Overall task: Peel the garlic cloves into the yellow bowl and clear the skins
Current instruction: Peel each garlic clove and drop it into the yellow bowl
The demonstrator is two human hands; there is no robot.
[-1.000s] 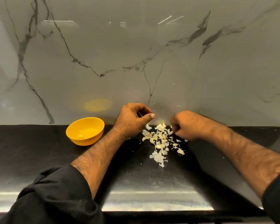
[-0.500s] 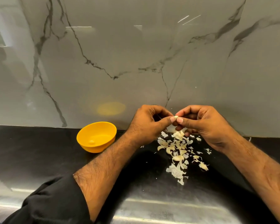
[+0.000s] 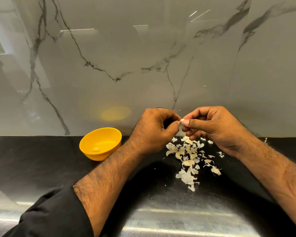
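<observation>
Both hands, left hand and right hand, pinch garlic clove between fingertips, above skins; apparently half-peeled.

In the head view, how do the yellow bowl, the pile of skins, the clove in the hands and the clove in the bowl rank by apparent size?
1. Pile of skins; the yellow bowl looks nearly as large.
2. The two cloves, too similar to rank: one in the bowl, one pinched by both hands, mostly hidden.

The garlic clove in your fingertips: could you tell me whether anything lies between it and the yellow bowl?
Only the left hand itself. The garlic clove is pinched between both hands, and the yellow bowl sits on the black counter just beyond the left wrist. The garlic skins lie under the right hand, off that path.
</observation>
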